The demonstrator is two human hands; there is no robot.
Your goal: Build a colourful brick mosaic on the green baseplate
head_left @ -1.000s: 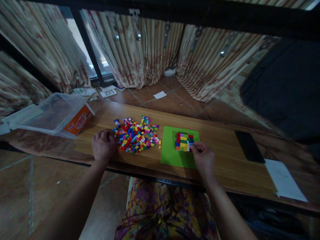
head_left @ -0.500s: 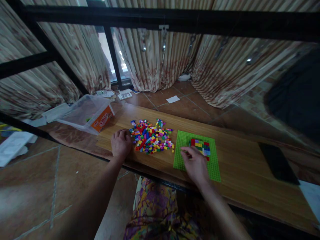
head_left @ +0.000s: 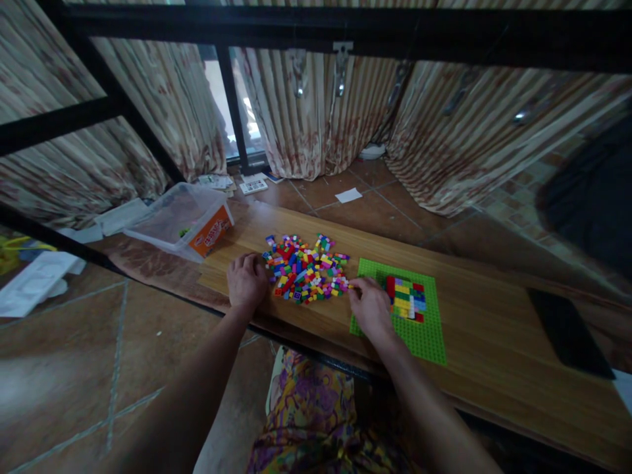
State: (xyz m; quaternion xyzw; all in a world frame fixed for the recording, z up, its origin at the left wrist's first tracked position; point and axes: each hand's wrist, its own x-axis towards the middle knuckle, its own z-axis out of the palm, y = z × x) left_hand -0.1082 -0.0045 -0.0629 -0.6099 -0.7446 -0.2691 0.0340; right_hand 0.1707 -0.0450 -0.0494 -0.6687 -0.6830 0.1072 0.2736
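Observation:
A heap of small toy bricks (head_left: pixel 306 270) in many colours lies on the wooden table (head_left: pixel 484 322). My left hand (head_left: pixel 247 280) rests at the heap's left edge with its fingers curled down; whatever lies under them is hidden. At the heap's right edge my right hand (head_left: pixel 369 303) pinches thumb and forefinger at a yellow brick (head_left: pixel 351 286), mostly covered by the fingertips. That hand reaches over the left part of a green studded baseplate (head_left: pixel 429 339). On the plate sits a patch of joined bricks (head_left: pixel 405 299) in red, yellow, green, white and blue.
A clear plastic bin (head_left: pixel 170 224) with an orange label stands at the table's left end. A dark flat slab (head_left: pixel 567 332) lies towards the right end. Behind the table are papers (head_left: pixel 254 184) on the tiled floor and striped curtains (head_left: pixel 316 118).
My right hand has moved left from over the baseplate to the heap's right edge. My left hand stays by the heap. The whole view has shifted slightly.

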